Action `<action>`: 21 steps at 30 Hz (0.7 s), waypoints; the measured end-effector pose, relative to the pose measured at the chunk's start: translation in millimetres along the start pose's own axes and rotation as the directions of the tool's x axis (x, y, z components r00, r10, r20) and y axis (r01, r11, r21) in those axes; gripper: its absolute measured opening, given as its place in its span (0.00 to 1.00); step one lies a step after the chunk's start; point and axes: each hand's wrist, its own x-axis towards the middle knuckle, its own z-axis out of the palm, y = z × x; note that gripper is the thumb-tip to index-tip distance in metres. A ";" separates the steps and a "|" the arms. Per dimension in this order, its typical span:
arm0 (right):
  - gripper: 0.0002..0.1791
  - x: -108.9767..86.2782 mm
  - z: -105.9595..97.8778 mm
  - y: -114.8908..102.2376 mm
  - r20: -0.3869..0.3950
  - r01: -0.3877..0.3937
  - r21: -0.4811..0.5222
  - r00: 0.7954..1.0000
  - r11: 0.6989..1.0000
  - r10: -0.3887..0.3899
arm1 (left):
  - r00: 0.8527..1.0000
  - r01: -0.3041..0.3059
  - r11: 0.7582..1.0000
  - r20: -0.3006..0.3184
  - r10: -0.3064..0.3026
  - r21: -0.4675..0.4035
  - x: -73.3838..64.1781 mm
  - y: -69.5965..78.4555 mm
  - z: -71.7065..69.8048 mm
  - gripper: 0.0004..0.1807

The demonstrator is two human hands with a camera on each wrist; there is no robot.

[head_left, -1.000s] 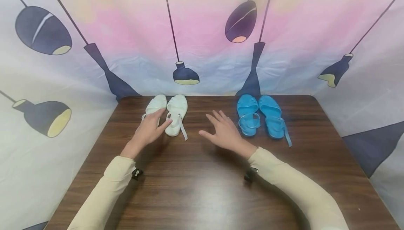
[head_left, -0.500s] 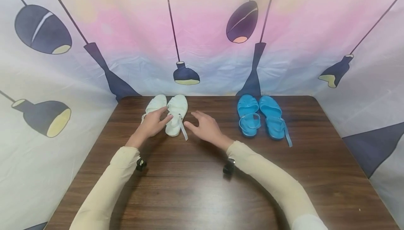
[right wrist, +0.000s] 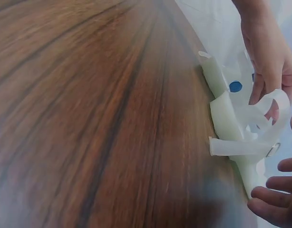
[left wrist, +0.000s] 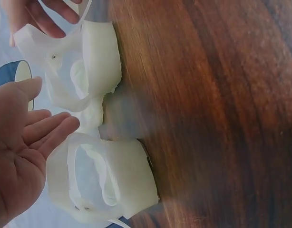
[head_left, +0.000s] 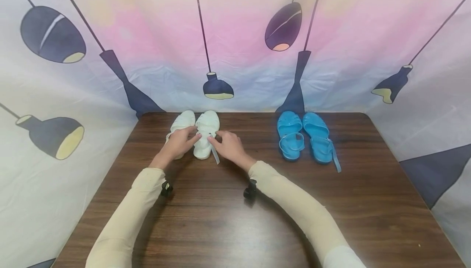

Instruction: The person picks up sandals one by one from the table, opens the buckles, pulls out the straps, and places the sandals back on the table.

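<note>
White sandals [head_left: 207, 121] stand side by side at the far end of a table [head_left: 206, 219], a person's left hand [head_left: 178, 142], fingers loosely extended, at one; the right hand [head_left: 230, 147], fingers parted, beside the other.

On one desk [head_left: 198, 227], two white sandals [head_left: 209, 121] sit at eleven o'clock and two blue sandals [head_left: 289, 123] at one o'clock. One left hand [head_left: 179, 141] and one right hand [head_left: 229, 147] show.
</note>
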 end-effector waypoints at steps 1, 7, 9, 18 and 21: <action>0.33 1.3 1.6 -0.2 0.001 -0.006 0.006 1.000 1.000 0.006 | 1.000 -0.003 1.000 0.003 0.003 0.005 1.0 -0.5 0.4 0.29; 0.34 6.5 8.5 -1.5 0.028 -0.044 0.029 0.999 0.999 0.043 | 0.999 -0.043 0.998 -0.007 0.043 0.039 3.9 1.4 0.5 0.25; 0.34 6.7 9.2 -1.9 0.046 -0.058 0.041 0.997 0.997 0.056 | 0.998 -0.055 0.997 -0.012 0.055 0.045 4.1 3.0 0.6 0.24; 0.30 10.6 9.8 -2.9 0.113 -0.103 0.116 0.989 0.988 0.090 | 0.998 -0.056 0.992 -0.015 0.058 0.109 6.4 10.4 1.3 0.22; 0.30 11.9 10.3 -2.1 0.119 -0.107 0.150 0.989 0.983 0.089 | 0.999 -0.051 0.989 -0.006 0.052 0.137 7.2 12.0 1.3 0.23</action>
